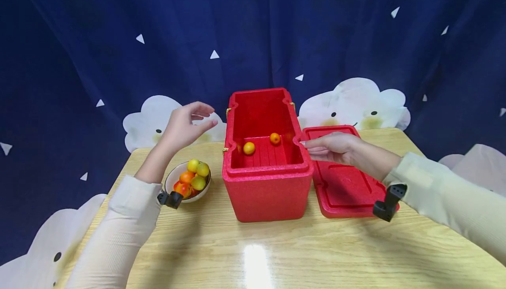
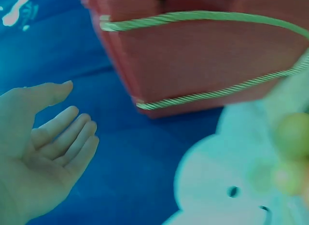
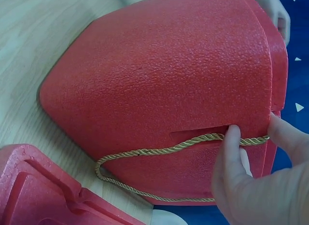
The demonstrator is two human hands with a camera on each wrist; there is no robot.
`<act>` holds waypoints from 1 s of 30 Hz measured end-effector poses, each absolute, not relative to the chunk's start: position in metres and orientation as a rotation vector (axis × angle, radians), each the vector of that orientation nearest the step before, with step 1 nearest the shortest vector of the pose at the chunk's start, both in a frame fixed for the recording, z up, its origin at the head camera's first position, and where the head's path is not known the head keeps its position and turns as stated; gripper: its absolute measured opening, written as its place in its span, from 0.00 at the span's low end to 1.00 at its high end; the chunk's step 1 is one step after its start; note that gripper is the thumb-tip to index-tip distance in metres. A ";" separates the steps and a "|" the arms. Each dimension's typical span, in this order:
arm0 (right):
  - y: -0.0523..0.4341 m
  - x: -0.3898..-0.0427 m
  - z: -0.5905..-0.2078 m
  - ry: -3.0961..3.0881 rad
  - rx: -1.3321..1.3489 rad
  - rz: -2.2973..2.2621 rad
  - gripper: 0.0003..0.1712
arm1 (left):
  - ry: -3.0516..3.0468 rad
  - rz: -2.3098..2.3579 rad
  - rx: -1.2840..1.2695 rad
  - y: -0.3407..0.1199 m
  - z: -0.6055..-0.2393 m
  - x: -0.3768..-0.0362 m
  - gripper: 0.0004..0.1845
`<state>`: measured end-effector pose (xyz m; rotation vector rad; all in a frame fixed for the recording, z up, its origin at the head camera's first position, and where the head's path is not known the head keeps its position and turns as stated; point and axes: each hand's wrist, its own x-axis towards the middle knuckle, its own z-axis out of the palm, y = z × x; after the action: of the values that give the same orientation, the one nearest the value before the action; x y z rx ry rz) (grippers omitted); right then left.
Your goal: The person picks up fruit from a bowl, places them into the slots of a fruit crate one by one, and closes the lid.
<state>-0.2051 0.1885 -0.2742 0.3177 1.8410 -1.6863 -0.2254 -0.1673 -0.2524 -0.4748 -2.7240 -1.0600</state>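
Note:
A deep red foam box (image 1: 269, 199) stands uncovered on the table, with two small oranges (image 1: 249, 148) on its floor. My left hand (image 1: 186, 124) hovers in the air left of the box, thumb and fingers apart, holding nothing. At the box's right side, my right hand (image 1: 334, 147) touches the wall. In the right wrist view its thumb (image 3: 287, 135) lies at the rim, while fingertips rest on the outer wall beside a gold rope handle (image 3: 159, 151). Below my left wrist sits a bowl (image 1: 201, 195) of yellow and orange fruit (image 1: 193, 177).
The red lid (image 1: 348, 183) lies on the table (image 1: 197, 245) to the right of the box, under my right arm. Another gold rope handle (image 2: 193, 17) hangs on the box's left side. A dark blue curtain (image 1: 253, 30) with white clouds hangs behind the table.

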 end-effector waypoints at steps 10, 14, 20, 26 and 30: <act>0.188 -0.207 -0.275 1.842 0.316 -1.685 0.37 | -2.696 -1.079 -0.308 -0.205 -0.321 -0.203 0.17; 0.188 -0.207 -0.276 1.822 0.312 -1.701 0.37 | -2.699 -1.080 -0.218 -0.215 -0.342 -0.190 0.18; 0.190 -0.207 -0.275 1.794 0.315 -1.724 0.34 | -2.700 -1.026 -0.140 -0.224 -0.369 -0.173 0.19; 0.190 -0.207 -0.275 1.780 0.296 -1.737 0.31 | -2.725 -0.988 -0.147 -0.230 -0.387 -0.160 0.20; 0.190 -0.207 -0.277 1.777 0.291 -1.737 0.35 | -2.749 -0.901 -0.150 -0.233 -0.393 -0.154 0.20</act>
<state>-0.2068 0.1901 -0.2770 0.2907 1.7771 -1.7365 -0.1540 -0.2329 -0.3934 -0.1502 -2.7489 -0.9015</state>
